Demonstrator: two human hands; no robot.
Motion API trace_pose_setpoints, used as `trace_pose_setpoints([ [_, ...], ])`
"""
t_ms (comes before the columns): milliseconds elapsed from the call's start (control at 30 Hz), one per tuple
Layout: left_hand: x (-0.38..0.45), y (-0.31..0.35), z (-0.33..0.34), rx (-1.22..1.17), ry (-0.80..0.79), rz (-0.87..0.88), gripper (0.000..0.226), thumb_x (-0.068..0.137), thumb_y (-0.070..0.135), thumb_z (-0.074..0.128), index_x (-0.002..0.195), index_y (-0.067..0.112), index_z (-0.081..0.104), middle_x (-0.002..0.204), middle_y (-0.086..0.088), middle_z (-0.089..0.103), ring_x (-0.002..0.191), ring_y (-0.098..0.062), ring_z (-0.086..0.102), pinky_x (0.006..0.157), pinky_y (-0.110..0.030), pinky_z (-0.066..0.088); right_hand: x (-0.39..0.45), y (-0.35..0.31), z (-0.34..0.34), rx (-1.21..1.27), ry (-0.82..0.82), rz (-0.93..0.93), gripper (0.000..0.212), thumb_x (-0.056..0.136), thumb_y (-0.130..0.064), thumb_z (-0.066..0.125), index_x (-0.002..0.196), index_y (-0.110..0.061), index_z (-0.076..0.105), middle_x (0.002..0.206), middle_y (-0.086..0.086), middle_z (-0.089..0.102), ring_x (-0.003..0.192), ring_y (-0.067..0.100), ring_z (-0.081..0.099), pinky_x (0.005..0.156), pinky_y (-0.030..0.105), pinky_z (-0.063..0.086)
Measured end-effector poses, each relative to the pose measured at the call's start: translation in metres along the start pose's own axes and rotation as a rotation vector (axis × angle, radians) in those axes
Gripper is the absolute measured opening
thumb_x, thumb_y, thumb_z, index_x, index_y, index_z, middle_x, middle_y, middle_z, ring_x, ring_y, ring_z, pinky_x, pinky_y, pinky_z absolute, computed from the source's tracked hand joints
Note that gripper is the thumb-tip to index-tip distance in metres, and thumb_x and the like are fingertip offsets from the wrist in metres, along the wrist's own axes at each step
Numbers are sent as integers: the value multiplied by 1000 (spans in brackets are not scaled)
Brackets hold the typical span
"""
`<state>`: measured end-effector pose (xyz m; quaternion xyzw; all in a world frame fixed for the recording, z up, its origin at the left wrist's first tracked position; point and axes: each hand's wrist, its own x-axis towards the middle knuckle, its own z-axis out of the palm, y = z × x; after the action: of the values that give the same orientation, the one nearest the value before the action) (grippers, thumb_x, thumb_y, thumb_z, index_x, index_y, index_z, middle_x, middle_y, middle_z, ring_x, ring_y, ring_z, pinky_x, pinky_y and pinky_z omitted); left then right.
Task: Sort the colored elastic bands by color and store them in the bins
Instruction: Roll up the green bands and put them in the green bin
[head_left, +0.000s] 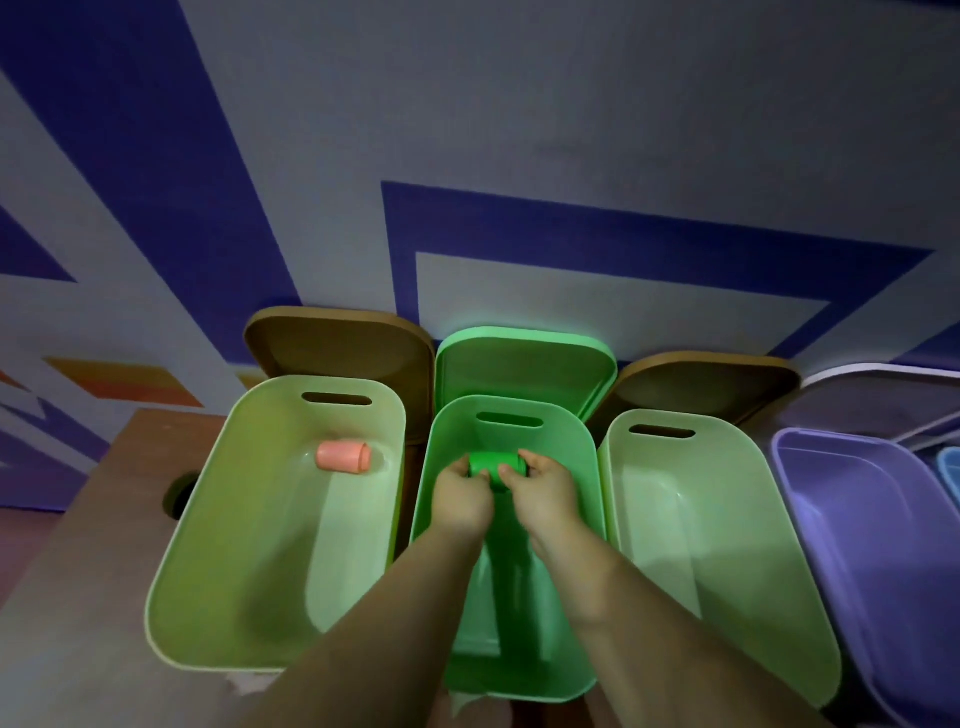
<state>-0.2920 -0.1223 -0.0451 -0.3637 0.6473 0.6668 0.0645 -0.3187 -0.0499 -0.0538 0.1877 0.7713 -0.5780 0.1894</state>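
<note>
The green band roll (496, 464) was held over the far end of the middle green bin (582, 457), just below that bin's handle slot, gripped from both sides. The left hand (460, 496) had its fingers curled round the roll's left end and the right hand (545, 491) pinched its right end, thumb on the near side; both sets of fingers were clamped on the roll. Whether the roll touched the bin's floor could not be told, as the hands hid its underside.

The likeliest trouble, in my judgement, was the roll springing loose. If one hand let go before the other, a wound elastic could unroll or flick sideways over the low wall. To the left, the pale green bin (171, 597) already held a pink band roll (343, 456) near its far end, and a green band landing there would spoil the sort. To the right, another pale green bin (821, 649) stood touching the middle one, and past it a purple bin (810, 467) at the right edge, so a stray roll had wrong homes on either side.

The opened lids, brown (337, 338), green (524, 358) and brown (701, 379), leaned against the wall behind the bins; a careless withdrawal of the arms could knock the green lid down onto the hands. The dim light also made pale and bright greens harder to tell apart.
</note>
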Motion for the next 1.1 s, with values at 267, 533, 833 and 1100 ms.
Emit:
trace_pose_setpoints([
  [267, 28, -10, 19, -26, -1, -142, 32, 96, 0, 40, 126, 0, 52, 124, -21, 58, 114, -34, 56, 99, -36, 43, 30, 19, 21, 60, 175, 97, 43, 85, -5, 65, 126, 1, 54, 126, 19, 60, 115, 32, 57, 104, 40, 42],
  [533, 37, -17, 25, -54, 58, -169, 38, 98, 12, 46, 136, 9, 48, 133, -15, 54, 121, -32, 51, 106, -40, 38, 38, 25, 27, 91, 210, 102, 40, 87, -10, 64, 125, 0, 56, 124, 18, 61, 113, 32, 59, 103, 41, 43],
  [833, 35, -16, 26, -142, 152, -174, 32, 92, 7, 56, 124, 4, 53, 125, -13, 59, 113, -28, 57, 82, -26, 41, 37, 27, 19, 18, 293, 59, 36, 83, -16, 70, 113, -1, 59, 116, 16, 65, 105, 30, 62, 91, 33, 47],
  [1100, 32, -14, 24, -59, 141, -194, 26, 96, 14, 45, 118, 12, 60, 117, -12, 63, 106, -30, 59, 92, -37, 47, 34, 28, 21, -64, 293, 42, 36, 90, -20, 61, 123, -5, 58, 125, 14, 61, 114, 30, 57, 94, 29, 42],
])
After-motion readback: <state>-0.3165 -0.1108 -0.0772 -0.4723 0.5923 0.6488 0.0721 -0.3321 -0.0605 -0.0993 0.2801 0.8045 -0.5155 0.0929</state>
